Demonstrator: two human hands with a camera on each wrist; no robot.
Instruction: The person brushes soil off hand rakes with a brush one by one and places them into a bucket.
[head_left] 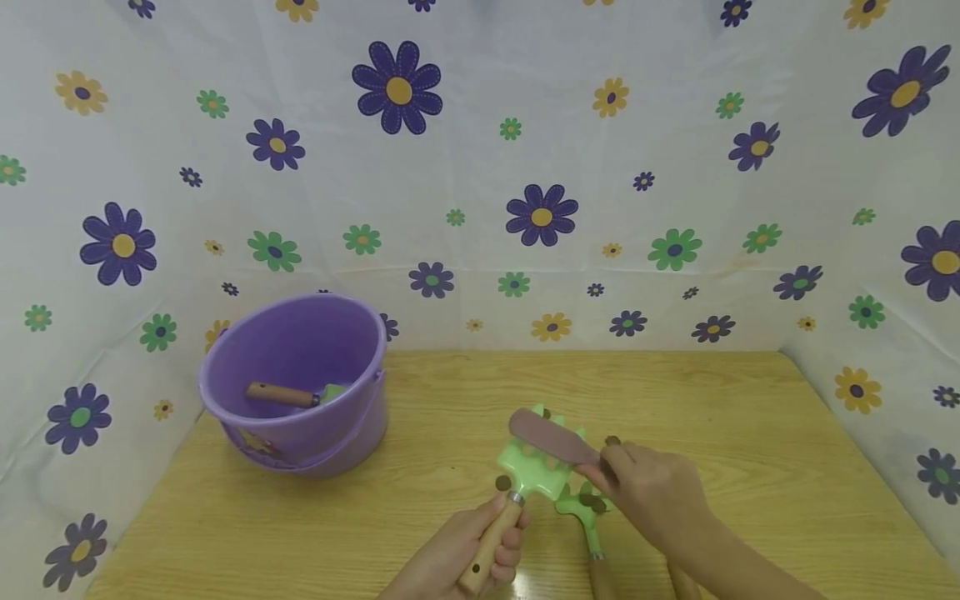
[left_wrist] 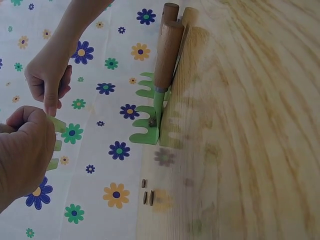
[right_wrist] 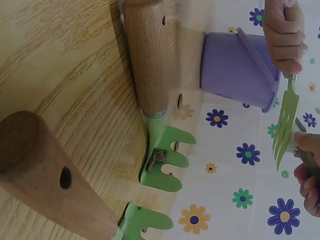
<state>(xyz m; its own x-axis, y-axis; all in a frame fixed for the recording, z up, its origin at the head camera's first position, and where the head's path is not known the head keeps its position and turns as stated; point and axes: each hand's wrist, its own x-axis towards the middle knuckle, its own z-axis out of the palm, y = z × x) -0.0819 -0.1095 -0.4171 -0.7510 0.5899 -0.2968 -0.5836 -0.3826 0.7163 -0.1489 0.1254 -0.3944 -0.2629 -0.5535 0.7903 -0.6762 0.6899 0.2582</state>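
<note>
Two bare hands meet over the near part of the table (head_left: 450, 400), right of centre in my head view. I see the left hand (head_left: 465, 537) clenched round the light wooden handle of a green raised fork (head_left: 534, 479), lifted clear of the tabletop with its tines pointing to the far side. I have the right hand (head_left: 660, 492) pinching a flat brown tool (head_left: 551, 437), its rounded end reaching leftward across the tines; I cannot tell whether it touches them. One dark spot shows among the tines.

Just right of the left hand I see a second fork (head_left: 591, 533) lying on the table, green head far, wooden handle near, with a few brown pieces (head_left: 594, 503) on it. A wooden handle (head_left: 684, 581) shows farther right, partly under the right forearm; my right wrist view shows it belonging to a third fork (right_wrist: 142, 220), also green.

I pick out three brown discs (left_wrist: 151, 198) on the tabletop from the left wrist. At the far left stands a purple bucket (head_left: 315, 429), upright, with a wooden-handled green tool (head_left: 281, 395) lying inside. Behind everything I see a white cloth (head_left: 465, 167) printed with purple, green and yellow flowers.
</note>
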